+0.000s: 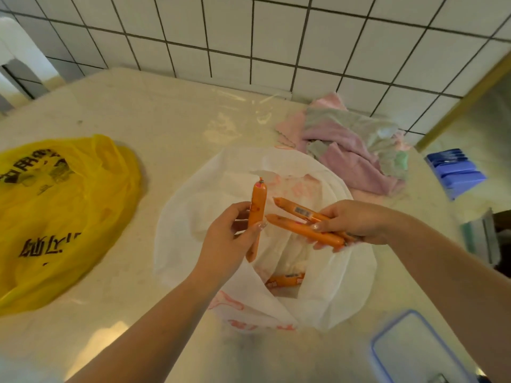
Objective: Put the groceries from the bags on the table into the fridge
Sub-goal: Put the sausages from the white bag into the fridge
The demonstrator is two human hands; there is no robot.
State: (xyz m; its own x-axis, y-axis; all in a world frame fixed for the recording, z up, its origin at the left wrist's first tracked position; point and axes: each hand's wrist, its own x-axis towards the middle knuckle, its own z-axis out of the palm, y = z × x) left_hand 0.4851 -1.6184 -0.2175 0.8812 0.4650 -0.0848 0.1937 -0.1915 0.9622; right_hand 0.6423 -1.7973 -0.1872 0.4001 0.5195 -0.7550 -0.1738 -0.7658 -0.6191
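Both bare forearms reach in from the near edge and meet mid-scene. The left hand (225, 239), palm turned right, pinches one sausage (257, 208) upright between thumb and fingers; the right hand (351, 221) curls its grip round two sausages (304, 225) pointing left

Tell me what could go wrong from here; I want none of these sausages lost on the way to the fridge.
The right hand holds two sausages loosely splayed, so one might slip out while walking. Another wrapped sausage lies deep in the white bag, half hidden by plastic, and could be overlooked. The left hand pinches one sausage lightly.
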